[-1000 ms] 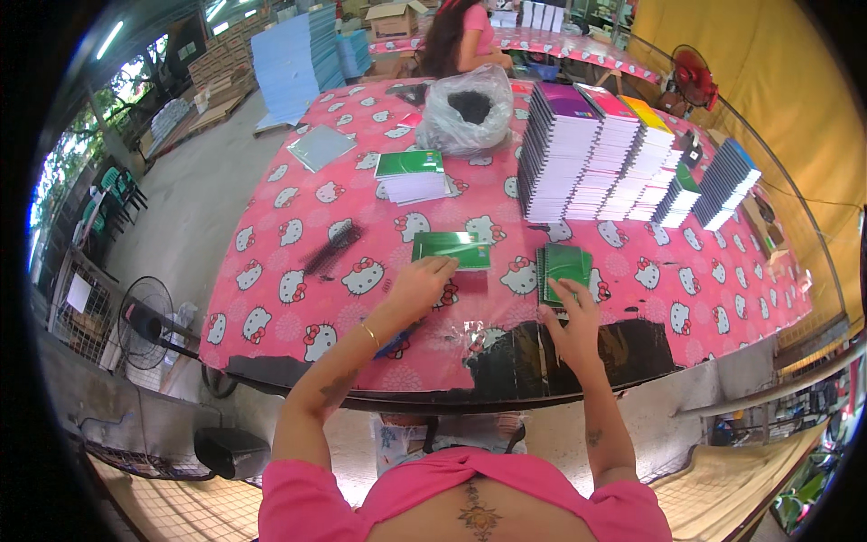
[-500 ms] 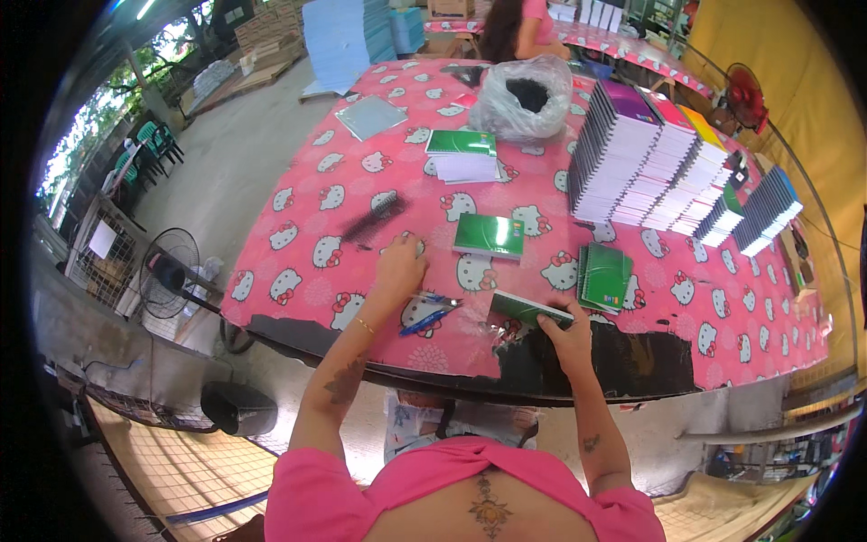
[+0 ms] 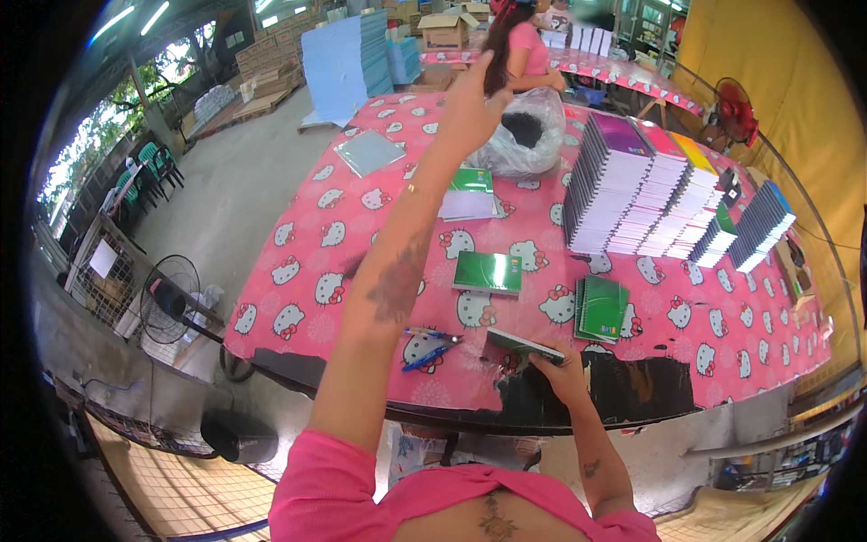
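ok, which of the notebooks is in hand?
The lowest notebook in view: the right hand grips its right end. The green notebook beyond it and the spiral-bound green notebooks farther right have no hand on them.

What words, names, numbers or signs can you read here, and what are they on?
Readable words or numbers: none.
Green spiral notebooks: tiny coloured marks, too small to read.
Dark notebook in the right hand: tilted, nothing readable.
White sheet at far left: too small to read.
Cardboard box at the back: too small to read.
Tablecloth: cat pictures, no readable words.
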